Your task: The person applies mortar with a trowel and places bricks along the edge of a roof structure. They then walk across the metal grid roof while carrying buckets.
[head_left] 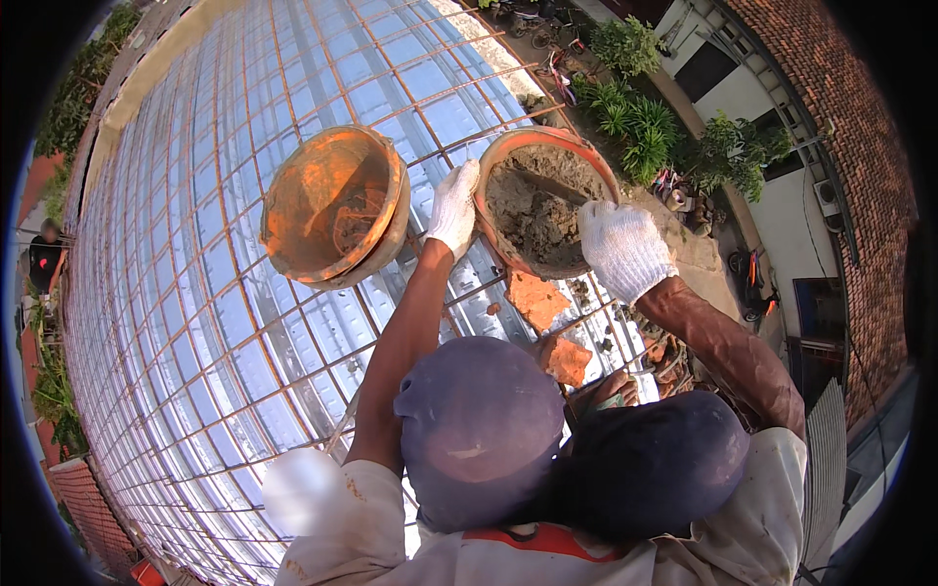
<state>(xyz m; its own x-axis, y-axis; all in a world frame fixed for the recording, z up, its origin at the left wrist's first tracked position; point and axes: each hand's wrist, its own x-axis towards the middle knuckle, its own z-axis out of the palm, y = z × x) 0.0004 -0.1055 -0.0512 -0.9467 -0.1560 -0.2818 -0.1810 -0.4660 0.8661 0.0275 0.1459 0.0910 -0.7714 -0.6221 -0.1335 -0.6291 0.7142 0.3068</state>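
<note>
My left hand (453,207) is closed on the left rim of a reddish bucket (537,254) of grey-brown wet mortar (532,200), in a white knitted glove. My right hand (625,249), gloved the same way, is closed at that bucket's right rim; its fingertips are partly hidden, beside a dark strip lying in the mortar. Left of my left hand, two nested orange, mortar-stained buckets (327,195) rest on the rebar grid (225,322) over shiny corrugated metal decking (166,391). Orange broken pieces (535,301) lie below the mortar bucket.
My dark-clad knees show at the bottom. The deck's edge runs along the right, with plants (645,137), assorted clutter and a tiled-roof building (850,117) beyond and below. Another person (44,259) in black stands beyond the far left edge.
</note>
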